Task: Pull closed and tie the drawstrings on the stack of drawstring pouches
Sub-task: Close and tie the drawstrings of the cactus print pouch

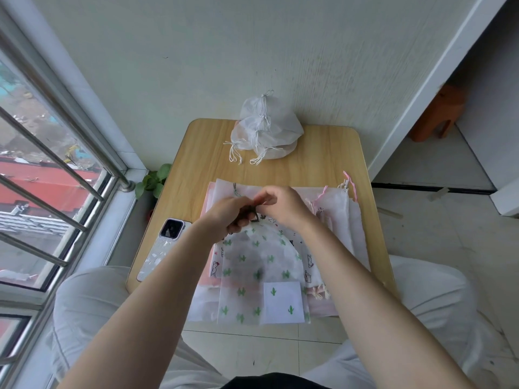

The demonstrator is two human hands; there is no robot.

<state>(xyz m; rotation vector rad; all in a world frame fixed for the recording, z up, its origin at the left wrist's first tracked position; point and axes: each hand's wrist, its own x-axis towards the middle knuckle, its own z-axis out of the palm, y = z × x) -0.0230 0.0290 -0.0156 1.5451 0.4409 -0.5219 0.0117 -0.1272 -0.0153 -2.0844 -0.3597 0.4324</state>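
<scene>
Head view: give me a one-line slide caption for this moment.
Both hands pinch the dark drawstring at the gathered neck of a cactus-print pouch atop the flat stack, tied white pouches piled behind.

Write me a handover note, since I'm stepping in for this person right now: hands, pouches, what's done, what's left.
Left hand grips the gathered neck of the cactus pouch; right hand pinches its dark drawstring, apparently mid-tie.
That pouch lies on top of the flat stack at the near side of the table.
Done: a pile of tied white pouches at the table's far edge.
Left: finish this knot, then cinch and tie the rest of the stack.
A phone lies by the table's left edge.
</scene>
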